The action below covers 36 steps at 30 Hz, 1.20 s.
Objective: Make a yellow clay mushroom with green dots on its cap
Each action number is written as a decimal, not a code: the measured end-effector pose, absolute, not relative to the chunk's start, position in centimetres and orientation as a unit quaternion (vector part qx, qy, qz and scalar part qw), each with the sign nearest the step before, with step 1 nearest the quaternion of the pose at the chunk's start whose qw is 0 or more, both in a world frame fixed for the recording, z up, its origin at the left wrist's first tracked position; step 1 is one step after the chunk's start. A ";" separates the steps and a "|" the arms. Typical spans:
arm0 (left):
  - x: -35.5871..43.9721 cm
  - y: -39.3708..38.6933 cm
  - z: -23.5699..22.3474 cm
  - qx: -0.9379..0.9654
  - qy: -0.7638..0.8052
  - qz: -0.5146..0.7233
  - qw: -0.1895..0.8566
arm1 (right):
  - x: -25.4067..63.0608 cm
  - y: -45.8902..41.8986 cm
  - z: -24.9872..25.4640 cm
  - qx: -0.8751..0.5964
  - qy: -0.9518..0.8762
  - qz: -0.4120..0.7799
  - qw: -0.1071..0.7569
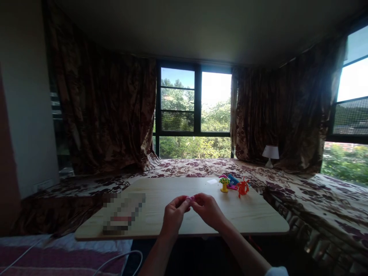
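Over the middle of the light wooden table [161, 188], my left hand [174, 214] and my right hand [208, 211] meet at the fingertips. Pinched between them is a small pink piece [192, 198], soft-looking like modelling clay, mostly covered by the fingers. Both hands have their fingers closed and curled. Beyond my right hand stands a yellow figure [224, 188] with a green, dotted top. Beside it are a blue and pink shape [233, 181] and an orange figure [243, 188] with many thin arms, partly overlapping one another.
A blurred-out, flat oblong item [125, 214] lies on the table's left side. Patterned cloth [184, 166] covers the ledge behind, where a small white lamp [270, 153] stands. A white cable [135, 253] loops over the bedding at lower left. Curtains [109, 115] flank the window.
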<state>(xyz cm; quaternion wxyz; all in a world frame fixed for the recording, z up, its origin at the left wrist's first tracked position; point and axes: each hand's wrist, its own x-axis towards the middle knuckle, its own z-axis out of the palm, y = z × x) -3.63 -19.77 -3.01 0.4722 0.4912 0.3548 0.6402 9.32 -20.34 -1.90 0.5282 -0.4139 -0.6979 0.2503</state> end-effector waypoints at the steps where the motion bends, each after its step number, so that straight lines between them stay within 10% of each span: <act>1: -3.5 -19.8 -3.1 0.483 0.355 0.643 0.477 | 9.2 -20.2 -2.0 -0.422 -0.690 0.251 0.532; 13: -3.8 -20.2 -2.2 0.325 0.165 0.585 0.724 | 8.8 -20.3 -1.4 -0.272 -0.550 0.541 0.575; 29: -4.0 -19.3 -4.2 0.432 0.301 0.605 0.597 | 8.6 -20.7 -1.8 -0.369 -0.739 0.193 0.530; 36: -4.9 -19.7 -3.7 0.480 0.269 0.551 0.627 | 9.6 -20.5 -1.1 -0.337 -0.779 0.331 0.412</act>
